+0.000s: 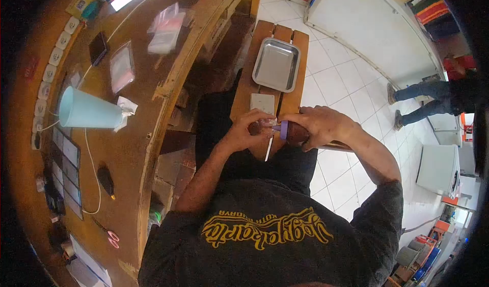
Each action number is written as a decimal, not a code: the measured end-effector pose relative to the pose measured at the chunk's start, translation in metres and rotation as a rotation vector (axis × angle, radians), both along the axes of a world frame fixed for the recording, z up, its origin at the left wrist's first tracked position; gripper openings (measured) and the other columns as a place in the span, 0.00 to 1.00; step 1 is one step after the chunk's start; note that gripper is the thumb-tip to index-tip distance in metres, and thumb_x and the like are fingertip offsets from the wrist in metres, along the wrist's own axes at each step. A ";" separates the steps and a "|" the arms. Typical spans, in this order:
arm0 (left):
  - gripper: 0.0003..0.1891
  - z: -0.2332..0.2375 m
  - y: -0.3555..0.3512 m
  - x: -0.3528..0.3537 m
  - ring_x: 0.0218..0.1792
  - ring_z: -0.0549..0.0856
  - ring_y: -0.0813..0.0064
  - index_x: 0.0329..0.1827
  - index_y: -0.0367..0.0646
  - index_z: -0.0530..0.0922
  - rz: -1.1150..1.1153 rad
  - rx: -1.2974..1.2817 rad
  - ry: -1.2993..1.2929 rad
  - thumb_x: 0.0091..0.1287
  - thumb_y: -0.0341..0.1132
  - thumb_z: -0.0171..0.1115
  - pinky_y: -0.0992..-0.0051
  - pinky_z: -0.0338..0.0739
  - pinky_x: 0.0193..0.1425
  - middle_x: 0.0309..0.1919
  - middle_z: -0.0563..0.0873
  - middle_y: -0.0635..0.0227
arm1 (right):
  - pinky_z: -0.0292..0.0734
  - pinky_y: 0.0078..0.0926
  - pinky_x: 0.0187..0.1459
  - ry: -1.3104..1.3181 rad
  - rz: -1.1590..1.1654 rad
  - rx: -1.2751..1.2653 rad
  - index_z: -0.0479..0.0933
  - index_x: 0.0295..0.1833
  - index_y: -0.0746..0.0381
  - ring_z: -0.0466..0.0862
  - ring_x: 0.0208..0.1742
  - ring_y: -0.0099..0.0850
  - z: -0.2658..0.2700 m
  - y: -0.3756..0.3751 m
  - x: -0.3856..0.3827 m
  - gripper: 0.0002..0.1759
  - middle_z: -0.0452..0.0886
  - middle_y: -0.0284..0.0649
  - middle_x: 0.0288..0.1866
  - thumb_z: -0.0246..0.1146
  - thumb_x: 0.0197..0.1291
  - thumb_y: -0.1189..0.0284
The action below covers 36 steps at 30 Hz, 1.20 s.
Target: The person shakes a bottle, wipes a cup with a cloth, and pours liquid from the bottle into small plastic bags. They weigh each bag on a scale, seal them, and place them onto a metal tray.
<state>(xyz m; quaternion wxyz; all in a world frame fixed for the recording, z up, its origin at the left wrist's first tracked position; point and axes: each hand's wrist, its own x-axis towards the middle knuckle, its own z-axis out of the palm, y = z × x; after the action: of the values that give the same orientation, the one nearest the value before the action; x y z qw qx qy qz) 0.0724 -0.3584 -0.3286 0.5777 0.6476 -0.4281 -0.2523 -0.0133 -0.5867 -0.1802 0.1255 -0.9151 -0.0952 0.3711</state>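
Observation:
My right hand (326,126) is wrapped round a squeeze bottle with dark brown contents and a purple cap (283,130). The bottle lies on its side, its narrow nozzle pointing at my left hand (248,130). The fingers of my left hand are closed round a small clear piece (266,124), right at the nozzle tip; its kind I cannot tell. Both hands are over the near end of a wooden bench (240,99). A white flat square (262,102) lies just beyond them, and farther along the bench sits a shiny metal tray (276,68).
On the wooden table (130,149) at left are a light blue cup (89,108) on its side, clear plastic packets (122,68), a phone (98,48), pink-handled scissors (113,239) and a cable. A person (423,96) stands at far right on the tiled floor (331,83).

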 end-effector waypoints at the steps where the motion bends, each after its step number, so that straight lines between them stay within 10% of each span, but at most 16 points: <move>1: 0.24 0.001 0.001 0.000 0.51 0.84 0.71 0.59 0.44 0.82 0.001 0.001 -0.001 0.59 0.32 0.77 0.70 0.79 0.57 0.51 0.84 0.65 | 0.78 0.49 0.53 -0.002 0.005 -0.007 0.56 0.77 0.38 0.82 0.54 0.56 -0.001 0.000 0.000 0.56 0.77 0.55 0.52 0.78 0.42 0.58; 13: 0.24 -0.021 0.002 0.012 0.53 0.83 0.75 0.63 0.42 0.76 0.017 -0.107 0.590 0.63 0.26 0.73 0.72 0.81 0.59 0.53 0.83 0.66 | 0.77 0.46 0.64 -0.351 -0.179 0.658 0.59 0.74 0.45 0.79 0.63 0.53 -0.055 -0.022 -0.014 0.57 0.76 0.48 0.63 0.83 0.38 0.70; 21: 0.26 -0.023 -0.021 0.013 0.61 0.80 0.64 0.70 0.49 0.67 0.111 -0.398 1.150 0.73 0.41 0.63 0.57 0.81 0.62 0.67 0.75 0.63 | 0.77 0.40 0.64 -0.943 -0.657 0.528 0.60 0.73 0.59 0.81 0.64 0.48 -0.181 -0.032 -0.031 0.57 0.79 0.50 0.62 0.84 0.36 0.70; 32: 0.13 -0.025 -0.010 0.030 0.56 0.83 0.69 0.57 0.42 0.80 0.285 -0.180 0.505 0.77 0.38 0.58 0.65 0.79 0.62 0.55 0.84 0.64 | 0.72 0.44 0.68 -1.121 -1.145 0.551 0.57 0.74 0.62 0.75 0.69 0.49 -0.268 -0.030 -0.021 0.62 0.76 0.52 0.64 0.87 0.35 0.61; 36: 0.12 -0.027 0.006 0.034 0.53 0.84 0.75 0.53 0.38 0.84 0.394 -0.159 0.190 0.77 0.35 0.59 0.73 0.77 0.60 0.49 0.87 0.63 | 0.70 0.49 0.67 -1.496 -0.957 0.347 0.62 0.71 0.63 0.71 0.72 0.52 -0.250 -0.012 -0.023 0.55 0.75 0.52 0.66 0.84 0.40 0.57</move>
<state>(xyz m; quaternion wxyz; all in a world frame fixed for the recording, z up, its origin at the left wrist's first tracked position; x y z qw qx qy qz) 0.1064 -0.3525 -0.3553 0.7026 0.6444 -0.2559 -0.1599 -0.0368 -0.5984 -0.4305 0.3079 -0.8273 0.1841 -0.4323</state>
